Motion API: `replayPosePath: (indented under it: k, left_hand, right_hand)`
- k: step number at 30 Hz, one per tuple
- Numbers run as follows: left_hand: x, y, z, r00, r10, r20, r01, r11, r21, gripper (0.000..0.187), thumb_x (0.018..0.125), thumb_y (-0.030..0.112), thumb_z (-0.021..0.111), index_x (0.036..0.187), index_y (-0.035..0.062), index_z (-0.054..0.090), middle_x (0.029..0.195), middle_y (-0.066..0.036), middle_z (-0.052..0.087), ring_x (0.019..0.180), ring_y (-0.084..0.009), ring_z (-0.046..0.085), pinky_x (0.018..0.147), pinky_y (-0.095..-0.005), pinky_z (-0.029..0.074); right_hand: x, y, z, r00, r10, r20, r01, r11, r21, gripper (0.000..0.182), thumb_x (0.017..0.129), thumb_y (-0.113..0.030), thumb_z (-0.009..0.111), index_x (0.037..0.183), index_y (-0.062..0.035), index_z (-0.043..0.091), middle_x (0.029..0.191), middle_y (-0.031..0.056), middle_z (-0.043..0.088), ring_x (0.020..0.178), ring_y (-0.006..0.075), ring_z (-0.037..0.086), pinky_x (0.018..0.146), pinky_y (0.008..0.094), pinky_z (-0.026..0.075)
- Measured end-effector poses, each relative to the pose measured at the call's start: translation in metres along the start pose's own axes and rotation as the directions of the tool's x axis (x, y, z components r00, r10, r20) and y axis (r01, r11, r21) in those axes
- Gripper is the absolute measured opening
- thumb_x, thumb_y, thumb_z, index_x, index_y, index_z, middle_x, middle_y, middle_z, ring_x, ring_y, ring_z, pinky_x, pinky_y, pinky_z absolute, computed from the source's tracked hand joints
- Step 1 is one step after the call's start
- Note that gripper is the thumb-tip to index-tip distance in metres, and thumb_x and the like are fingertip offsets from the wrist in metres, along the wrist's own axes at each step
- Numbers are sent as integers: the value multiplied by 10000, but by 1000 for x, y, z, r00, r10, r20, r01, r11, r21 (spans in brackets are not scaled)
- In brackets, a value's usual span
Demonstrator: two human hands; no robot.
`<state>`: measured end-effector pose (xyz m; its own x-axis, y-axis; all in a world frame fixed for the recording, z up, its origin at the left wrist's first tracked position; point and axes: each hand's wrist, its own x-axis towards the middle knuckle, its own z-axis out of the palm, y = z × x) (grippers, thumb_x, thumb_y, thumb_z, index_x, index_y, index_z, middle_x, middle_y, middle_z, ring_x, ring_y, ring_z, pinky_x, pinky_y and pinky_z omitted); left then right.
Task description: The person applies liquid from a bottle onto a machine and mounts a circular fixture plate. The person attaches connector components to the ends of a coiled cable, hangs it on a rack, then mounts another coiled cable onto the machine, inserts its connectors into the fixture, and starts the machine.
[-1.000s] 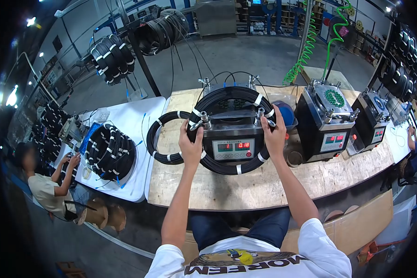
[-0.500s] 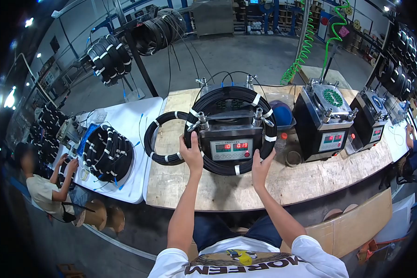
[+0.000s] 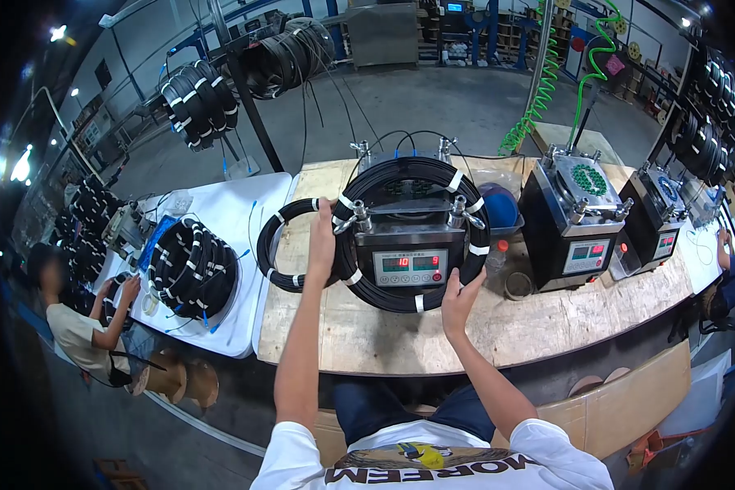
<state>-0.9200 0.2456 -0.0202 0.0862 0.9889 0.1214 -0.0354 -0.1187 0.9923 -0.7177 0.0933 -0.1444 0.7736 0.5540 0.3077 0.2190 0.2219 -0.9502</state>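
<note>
A large black cable coil (image 3: 419, 303) with white bands stands in front of a black machine with a lit red and green display (image 3: 410, 266). My right hand (image 3: 463, 304) is closed round its lower right side. To its left, a smaller black cable coil (image 3: 267, 253) with white bands overlaps its edge. My left hand (image 3: 322, 245) is closed at the right side of this smaller coil, next to the large one. Its fingers point up and are partly hidden. Clamp knobs (image 3: 363, 219) on the machine show inside the large coil.
Two similar machines, one nearer (image 3: 576, 220) and one farther (image 3: 655, 208), stand right on the plywood table (image 3: 367, 347). A bottle with a red cap (image 3: 502, 247) and a round cup (image 3: 518, 283) sit between. Stacked coils (image 3: 192, 273) lie on a white table (image 3: 249, 306) by a seated person (image 3: 77, 331).
My left hand has moved up and left, from the large coil's left side to the smaller coil. My right hand stays on the large coil. The display's right number went from 0.19 to 9.
</note>
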Motion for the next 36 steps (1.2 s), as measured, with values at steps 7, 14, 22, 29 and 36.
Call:
replayPosePath:
  k: [7, 14, 22, 29, 36]
  left_hand:
    - [44, 22, 12, 991, 106, 78, -122, 963, 240, 822, 1051, 685, 406, 1323, -54, 642, 1227, -145, 657, 1134, -233, 555, 1085, -316, 375]
    - [55, -1, 12, 985, 140, 101, -143, 989, 25, 476, 1072, 502, 559, 1208, 47, 598, 792, 27, 506, 706, -82, 436, 640, -264, 371]
    - [53, -3, 15, 973, 229, 38, -232, 966, 115, 436, 1097, 522, 455, 1127, 97, 546, 831, 28, 354, 759, -101, 324, 708, -279, 305]
    - [57, -7, 12, 974, 216, 71, -223, 967, 126, 528, 1126, 525, 341, 1121, 44, 558, 799, 5, 333, 731, -126, 307, 691, -282, 322]
    - [44, -5, 5, 927, 353, 124, -372, 904, 209, 556, 1135, 504, 326, 1106, 1, 560, 845, -22, 400, 775, -142, 368, 720, -298, 352]
  right_hand:
    - [2, 2, -1, 997, -83, 2, 83, 996, -33, 626, 1058, -165, 576, 1531, 97, 261, 1409, 284, 490, 1264, 314, 535, 1074, 392, 424]
    - [8, -10, -9, 997, -7, 72, 2, 998, 70, 568, 1050, -203, 620, 1461, 85, 354, 1291, 218, 596, 1175, 259, 585, 1041, 372, 443]
    - [81, -32, -23, 990, -10, 139, -9, 991, 133, 461, 1123, -374, 456, 1351, 23, 514, 1215, 116, 610, 1142, 200, 550, 1058, 317, 401]
    - [152, -3, -4, 961, -43, 275, 16, 995, 98, 686, 1132, -485, 366, 1437, 115, 497, 1434, 205, 569, 1366, 265, 501, 1177, 335, 318]
    - [142, -27, -2, 978, -55, 203, 39, 996, 80, 623, 1139, -480, 336, 1320, 76, 553, 1282, 149, 594, 1198, 229, 541, 1104, 334, 370]
